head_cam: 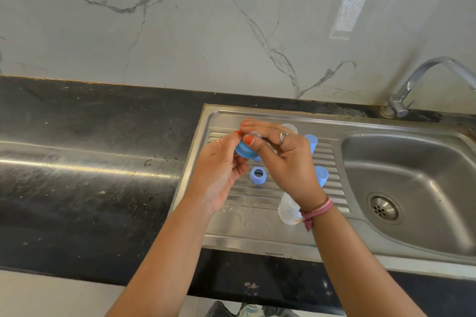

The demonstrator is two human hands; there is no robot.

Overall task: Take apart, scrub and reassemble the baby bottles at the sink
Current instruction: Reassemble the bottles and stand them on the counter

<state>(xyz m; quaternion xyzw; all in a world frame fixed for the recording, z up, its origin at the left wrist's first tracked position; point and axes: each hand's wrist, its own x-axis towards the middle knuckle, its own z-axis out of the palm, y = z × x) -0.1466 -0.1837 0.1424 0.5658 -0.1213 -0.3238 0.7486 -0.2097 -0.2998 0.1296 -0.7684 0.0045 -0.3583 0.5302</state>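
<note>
Gleaming blue collar ring (pixel 243 150), hand-held

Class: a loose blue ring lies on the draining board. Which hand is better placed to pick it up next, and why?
Probably the left hand: the blue ring lies just beside its palm. Still, both hands, the right hand too, are busy holding a blue collar.

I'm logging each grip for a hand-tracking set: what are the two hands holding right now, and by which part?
Both hands pinch one blue ring with a clear teat: left hand at its rim, right hand over the top.
</note>
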